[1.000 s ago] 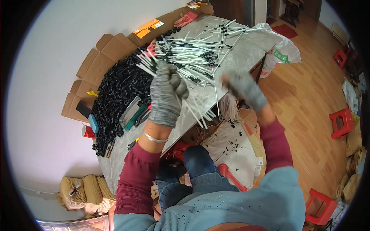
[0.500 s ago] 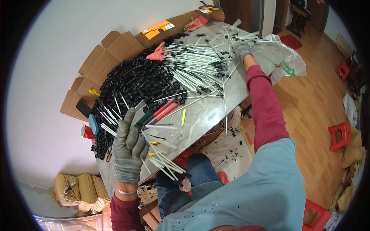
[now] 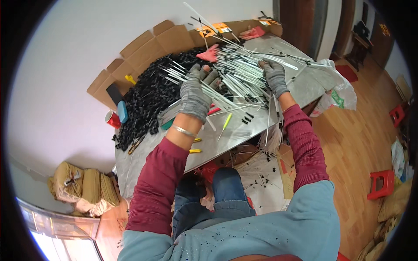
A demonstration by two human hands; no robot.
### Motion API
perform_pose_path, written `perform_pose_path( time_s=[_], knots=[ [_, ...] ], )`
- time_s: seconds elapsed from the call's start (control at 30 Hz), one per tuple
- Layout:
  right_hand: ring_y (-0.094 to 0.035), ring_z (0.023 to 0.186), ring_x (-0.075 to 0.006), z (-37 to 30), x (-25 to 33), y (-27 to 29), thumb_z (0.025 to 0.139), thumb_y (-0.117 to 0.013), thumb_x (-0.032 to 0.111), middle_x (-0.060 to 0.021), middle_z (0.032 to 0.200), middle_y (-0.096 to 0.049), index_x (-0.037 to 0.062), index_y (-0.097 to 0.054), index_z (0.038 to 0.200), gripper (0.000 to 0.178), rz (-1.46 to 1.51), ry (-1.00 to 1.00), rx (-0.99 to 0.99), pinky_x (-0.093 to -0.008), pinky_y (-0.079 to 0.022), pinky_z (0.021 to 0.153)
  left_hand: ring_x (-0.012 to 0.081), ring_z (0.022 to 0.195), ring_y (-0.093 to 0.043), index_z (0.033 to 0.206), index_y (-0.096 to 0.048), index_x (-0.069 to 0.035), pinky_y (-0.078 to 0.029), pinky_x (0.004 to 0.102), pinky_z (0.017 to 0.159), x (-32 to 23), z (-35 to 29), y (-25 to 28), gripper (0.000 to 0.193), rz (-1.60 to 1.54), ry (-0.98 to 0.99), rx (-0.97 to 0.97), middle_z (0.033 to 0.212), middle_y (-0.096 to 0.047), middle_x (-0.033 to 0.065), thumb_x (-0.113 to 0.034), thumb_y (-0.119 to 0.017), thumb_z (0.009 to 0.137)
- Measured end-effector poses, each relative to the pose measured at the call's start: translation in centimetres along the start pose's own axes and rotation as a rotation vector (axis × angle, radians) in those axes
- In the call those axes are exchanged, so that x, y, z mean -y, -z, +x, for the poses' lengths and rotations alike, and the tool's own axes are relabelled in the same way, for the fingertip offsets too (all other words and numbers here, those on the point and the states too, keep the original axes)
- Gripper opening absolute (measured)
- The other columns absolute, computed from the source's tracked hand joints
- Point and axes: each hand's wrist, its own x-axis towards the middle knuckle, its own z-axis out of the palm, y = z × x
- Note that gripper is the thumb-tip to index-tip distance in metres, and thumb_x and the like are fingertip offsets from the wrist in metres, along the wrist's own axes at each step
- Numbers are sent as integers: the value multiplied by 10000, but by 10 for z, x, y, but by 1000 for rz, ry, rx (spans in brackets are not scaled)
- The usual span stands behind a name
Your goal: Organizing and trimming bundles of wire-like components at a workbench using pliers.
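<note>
Cardboard flaps (image 3: 143,43) wall off the back of a metal surface (image 3: 244,135) heaped with black plastic pieces (image 3: 148,100) and a spread of thin white rods (image 3: 244,69). Both hands wear grey gloves. Left hand (image 3: 195,93) lies fingers spread on a sheaf of rods near the black heap, not closed round them; right hand (image 3: 274,78) presses flat on the far side of the same spread. To gather them cleanly I'd judge it best to sweep both hands inward, keeping rods parallel and away from the edge.
</note>
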Motion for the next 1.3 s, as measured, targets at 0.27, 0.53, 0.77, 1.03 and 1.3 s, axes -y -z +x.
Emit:
perform_pose_path(
  time_s=[0.27, 0.53, 0.77, 1.03, 1.3],
  knots=[
    [-425, 504, -55, -14, 15, -5, 776, -489, 251, 23, 615, -513, 62, -598, 815, 222, 306, -344, 279, -196, -360, 472, 240, 783, -495, 970, -425, -97, -430, 387, 664, -44, 58, 15, 201, 209, -283, -161, 780, -505, 45, -142, -457, 777],
    [-498, 503, -86, -12, 12, -4, 766, -489, 248, -16, 650, -567, 37, -584, 815, 237, 477, -426, 290, -205, -406, 476, 221, 622, -479, 864, -439, -70, -435, 397, 626, -11, 69, -17, 127, 129, -124, -76, 718, -481, 64, -164, -454, 779],
    [-493, 543, -73, -23, 20, -13, 782, -466, 279, -26, 766, -573, 42, -556, 869, 268, 335, -329, 241, -200, -408, 503, 208, 527, -485, 872, -437, -52, -432, 330, 479, -3, 52, -35, 180, 25, -61, -5, 657, -495, 61, -204, -465, 781],
    [-479, 518, -89, -7, -22, -6, 754, -490, 219, -27, 689, -569, 40, -573, 816, 207, 210, -192, 170, -203, -379, 485, 186, 597, -484, 741, -499, -73, -423, 282, 588, -29, 69, -11, 140, 417, -278, -133, 673, -505, 58, -208, -481, 772],
    [-484, 519, -113, 13, 8, 51, 724, -485, 177, -17, 605, -530, 58, -560, 691, 144, 378, -53, -315, -217, -403, 488, 197, 613, -485, 743, -466, -62, -432, 358, 583, -72, 59, 11, 116, 198, -212, 2, 673, -498, 52, -174, -472, 774]
  ],
)
